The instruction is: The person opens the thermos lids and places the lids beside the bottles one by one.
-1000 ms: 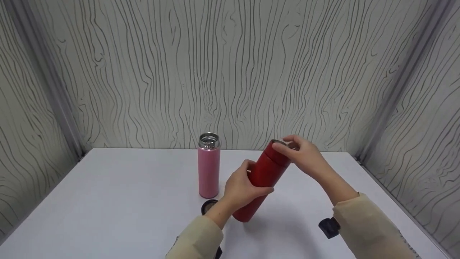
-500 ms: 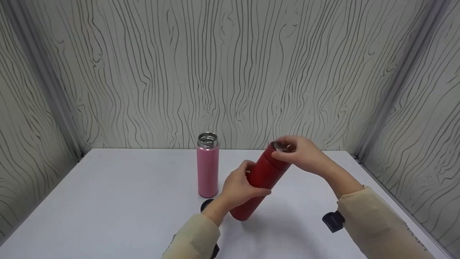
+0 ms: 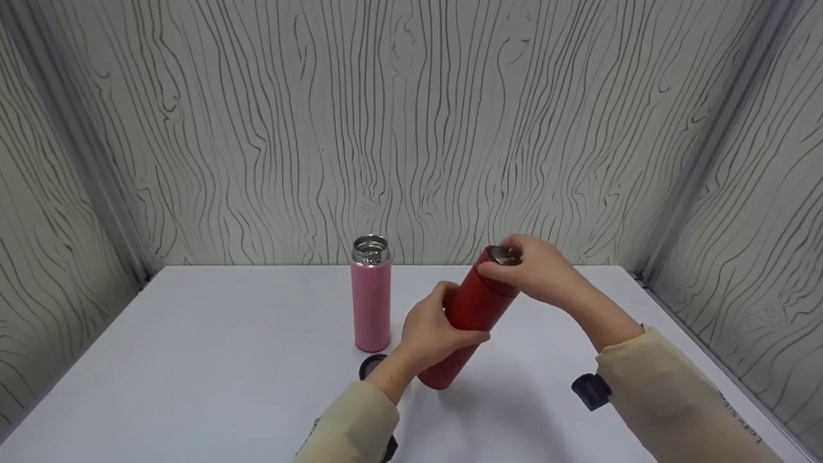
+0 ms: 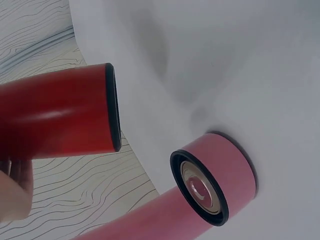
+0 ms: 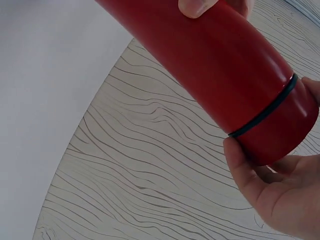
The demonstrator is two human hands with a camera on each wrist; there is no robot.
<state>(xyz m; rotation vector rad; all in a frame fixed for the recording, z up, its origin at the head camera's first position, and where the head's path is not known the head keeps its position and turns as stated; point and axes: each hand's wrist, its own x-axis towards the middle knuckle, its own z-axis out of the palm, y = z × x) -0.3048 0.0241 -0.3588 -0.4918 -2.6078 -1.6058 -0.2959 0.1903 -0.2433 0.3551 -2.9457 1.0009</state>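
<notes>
A red thermos (image 3: 472,308) is held tilted over the table, its top leaning to the right. My left hand (image 3: 429,328) grips its body around the middle. At the top, the fingers and thumb of my right hand (image 3: 540,270) pinch the red lid (image 5: 277,125), with a dark ring showing where lid and body meet. Left of it a pink thermos (image 3: 371,305) stands upright with its steel mouth uncovered. A pink lid (image 4: 225,170) lies on the table with its dark-rimmed hollow side showing in the left wrist view; my left forearm partly covers it in the head view.
The white table (image 3: 225,360) reaches back to a wood-grain patterned wall (image 3: 308,128), with similar panels at both sides. Beige sleeves (image 3: 669,399) and dark wrist-worn pieces (image 3: 590,391) are at my forearms.
My right hand has shifted its grip around the lid, with the thumb now lower on its side and more of the lid's top showing. The left hand keeps holding the thermos body.
</notes>
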